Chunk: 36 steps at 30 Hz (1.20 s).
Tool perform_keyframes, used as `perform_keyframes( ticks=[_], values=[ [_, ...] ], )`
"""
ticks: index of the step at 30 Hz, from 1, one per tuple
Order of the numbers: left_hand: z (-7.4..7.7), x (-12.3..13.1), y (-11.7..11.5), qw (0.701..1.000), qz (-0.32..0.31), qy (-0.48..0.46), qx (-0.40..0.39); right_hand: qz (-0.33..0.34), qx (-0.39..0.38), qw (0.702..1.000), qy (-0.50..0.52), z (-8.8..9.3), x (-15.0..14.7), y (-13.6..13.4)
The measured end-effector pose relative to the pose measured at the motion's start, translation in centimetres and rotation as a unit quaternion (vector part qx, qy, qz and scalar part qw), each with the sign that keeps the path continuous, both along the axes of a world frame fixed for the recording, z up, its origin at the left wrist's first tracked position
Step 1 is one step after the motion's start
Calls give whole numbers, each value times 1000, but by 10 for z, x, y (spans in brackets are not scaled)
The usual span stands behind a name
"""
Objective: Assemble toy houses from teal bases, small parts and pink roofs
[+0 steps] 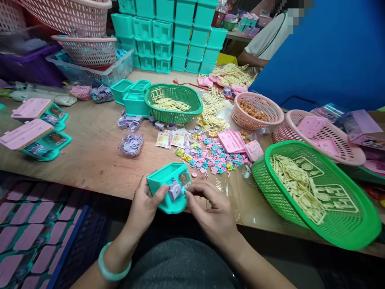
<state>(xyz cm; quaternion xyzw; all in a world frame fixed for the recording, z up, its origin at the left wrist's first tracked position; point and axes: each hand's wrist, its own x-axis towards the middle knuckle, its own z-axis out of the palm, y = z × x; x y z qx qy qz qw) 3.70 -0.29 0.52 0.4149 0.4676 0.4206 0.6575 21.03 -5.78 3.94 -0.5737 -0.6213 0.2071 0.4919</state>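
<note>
Green basket (pixel 349 233) right; teal boxes (pixel 168 36) stacked at back.

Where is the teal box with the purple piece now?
The teal box is bottom centre in the head view, at the near edge of the table, gripped in the left hand, right hand touching its front.

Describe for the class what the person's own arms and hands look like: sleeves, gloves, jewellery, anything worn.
Both hands are ungloved, the left hand and the right hand alike. The forearms have no sleeves in view. A smooth, pale green bangle circles the left wrist. No watch or ring shows on either side.
</note>
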Motion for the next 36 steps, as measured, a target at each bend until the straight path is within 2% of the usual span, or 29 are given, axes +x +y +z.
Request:
perform_keyframes(
  ticks=[8,16,20,25,31,36],
  values=[
    [1,8,-5,1000,-3,22,17,-13,-51,997,54,-7,-3,-5],
    [-5,9,-7,996,-24,66,47,-17,-63,996,66,-7,0,-9],
    [-8,10,-6,996,-21,69,52,-33,-84,990,112,-12,-1,-12],
    [-8,9,-4,997,-24,58,43,-21,-82,990,114,-16,-3,-12],
    [-7,9,-5,997,-21,65,46,-21,-64,995,79,-13,-3,-12],
    [-8,9,-5,996,-23,75,41,-15,8,998,-57,-5,-5,-12]
  ],
)
